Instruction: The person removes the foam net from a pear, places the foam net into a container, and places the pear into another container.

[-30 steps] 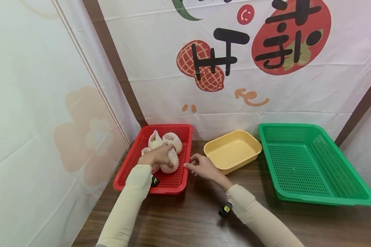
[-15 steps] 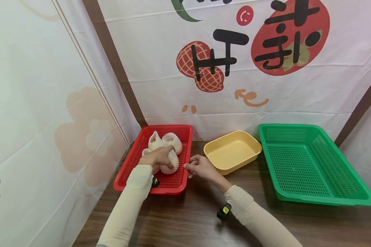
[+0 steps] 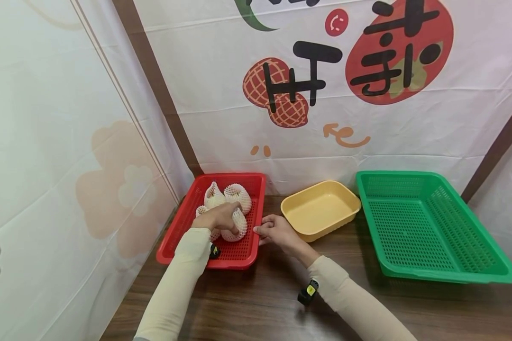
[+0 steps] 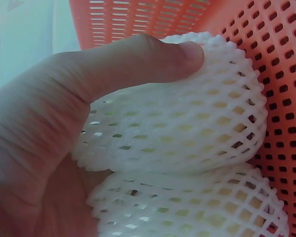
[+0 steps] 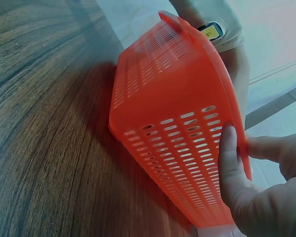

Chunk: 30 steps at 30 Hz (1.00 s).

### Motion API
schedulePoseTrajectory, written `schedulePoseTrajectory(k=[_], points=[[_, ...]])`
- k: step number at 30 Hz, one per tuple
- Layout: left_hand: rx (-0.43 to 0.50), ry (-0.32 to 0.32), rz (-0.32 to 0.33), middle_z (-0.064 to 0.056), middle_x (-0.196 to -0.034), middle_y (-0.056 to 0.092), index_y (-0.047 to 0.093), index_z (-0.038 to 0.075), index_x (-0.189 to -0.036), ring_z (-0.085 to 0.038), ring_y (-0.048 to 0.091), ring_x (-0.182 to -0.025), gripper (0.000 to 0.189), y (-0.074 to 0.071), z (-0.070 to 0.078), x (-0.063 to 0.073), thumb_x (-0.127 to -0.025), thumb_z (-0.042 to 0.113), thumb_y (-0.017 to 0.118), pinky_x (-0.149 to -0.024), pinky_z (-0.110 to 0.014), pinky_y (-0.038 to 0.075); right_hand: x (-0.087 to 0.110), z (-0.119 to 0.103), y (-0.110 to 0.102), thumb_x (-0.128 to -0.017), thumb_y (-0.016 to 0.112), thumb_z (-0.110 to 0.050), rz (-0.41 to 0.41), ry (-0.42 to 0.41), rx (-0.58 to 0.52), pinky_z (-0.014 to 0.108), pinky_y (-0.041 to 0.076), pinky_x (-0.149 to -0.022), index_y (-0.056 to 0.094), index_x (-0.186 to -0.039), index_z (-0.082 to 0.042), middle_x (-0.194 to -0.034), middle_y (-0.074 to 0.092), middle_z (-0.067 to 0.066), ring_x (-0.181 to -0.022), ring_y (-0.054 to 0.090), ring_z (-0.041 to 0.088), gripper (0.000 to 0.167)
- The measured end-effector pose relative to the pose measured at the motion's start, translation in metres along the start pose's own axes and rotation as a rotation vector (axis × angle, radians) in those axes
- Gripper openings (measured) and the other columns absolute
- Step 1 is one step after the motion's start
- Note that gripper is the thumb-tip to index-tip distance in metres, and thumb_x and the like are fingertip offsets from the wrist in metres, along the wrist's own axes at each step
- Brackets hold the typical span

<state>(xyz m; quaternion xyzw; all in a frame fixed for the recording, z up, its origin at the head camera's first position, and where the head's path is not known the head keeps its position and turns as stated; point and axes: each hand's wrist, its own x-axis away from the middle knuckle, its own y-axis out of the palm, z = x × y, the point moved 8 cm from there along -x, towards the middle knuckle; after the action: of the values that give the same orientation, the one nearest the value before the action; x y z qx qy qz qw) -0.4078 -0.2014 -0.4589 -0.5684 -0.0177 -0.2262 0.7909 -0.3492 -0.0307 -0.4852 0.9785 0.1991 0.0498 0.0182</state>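
Observation:
My left hand [image 3: 218, 216] reaches into a red plastic basket [image 3: 249, 261] and grips a pale fruit in a white foam net [image 4: 187, 123]. In the left wrist view its thumb lies across the top of the net, while most of its fingers are hidden. Another foam-netted fruit [image 4: 202, 207] lies right against the held one. Behind the hand are two more netted fruits, one at the back left [image 3: 214, 195] and one at the back right [image 3: 239, 198]. My right hand [image 3: 281, 233] pinches the basket's right rim between thumb and fingers, as the right wrist view shows.
A yellow tub [image 3: 322, 208] with nothing in it stands right of the red basket. Farther right is a large green basket [image 3: 409, 227], also bare inside. All stand on a dark wooden table [image 3: 256, 303], with printed white curtains [image 3: 222, 128] behind and at the left.
Both hands keep nearly the same places, the left on the netted fruit and the right at the basket's rim. My right wrist has shifted very slightly left.

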Motion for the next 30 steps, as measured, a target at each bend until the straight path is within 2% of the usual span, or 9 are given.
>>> schedulePoseTrajectory(k=[9,17,24,30], points=[[-0.008,0.007,-0.016,-0.009,-0.123,0.07,0.059,0.013,-0.14,-0.026,0.063,-0.107,0.073,0.0011,0.0021,0.0008,-0.076,0.017,0.094,-0.099,-0.051,0.057,0.0017,-0.0009,0.001,-0.101,0.069,-0.004,0.004,0.0,-0.011,0.034,0.065,-0.071,0.053,-0.13,0.014,-0.101,0.073,0.018,-0.073,0.072,0.015,0.038],[-0.015,0.001,-0.011,-0.007,-0.117,0.069,0.062,0.017,-0.137,-0.027,0.06,-0.104,0.07,-0.0006,0.0026,0.0033,-0.074,0.015,0.094,-0.095,-0.049,0.055,0.0008,-0.0007,0.002,-0.102,0.068,-0.004,-0.001,-0.001,-0.009,0.034,0.065,-0.073,0.052,-0.13,0.014,-0.107,0.073,0.024,-0.077,0.071,0.014,0.038],[-0.012,0.008,-0.015,-0.012,-0.139,0.066,0.053,0.013,-0.152,-0.029,0.06,-0.119,0.086,-0.0031,0.0042,0.0055,-0.076,0.017,0.092,-0.11,-0.055,0.051,0.0004,-0.0005,0.0018,-0.101,0.068,-0.003,0.006,-0.005,-0.028,0.032,0.064,-0.071,0.051,-0.13,0.014,-0.099,0.072,0.016,-0.073,0.07,0.013,0.038],[-0.046,0.022,-0.013,-0.015,-0.147,0.063,0.048,0.01,-0.157,-0.03,0.06,-0.13,0.092,-0.006,0.0076,0.0057,-0.077,0.02,0.091,-0.113,-0.054,0.049,0.0014,-0.0014,0.0017,-0.101,0.068,-0.004,0.007,-0.005,-0.02,0.034,0.065,-0.072,0.05,-0.131,0.015,-0.098,0.07,0.014,-0.071,0.07,0.013,0.039]])
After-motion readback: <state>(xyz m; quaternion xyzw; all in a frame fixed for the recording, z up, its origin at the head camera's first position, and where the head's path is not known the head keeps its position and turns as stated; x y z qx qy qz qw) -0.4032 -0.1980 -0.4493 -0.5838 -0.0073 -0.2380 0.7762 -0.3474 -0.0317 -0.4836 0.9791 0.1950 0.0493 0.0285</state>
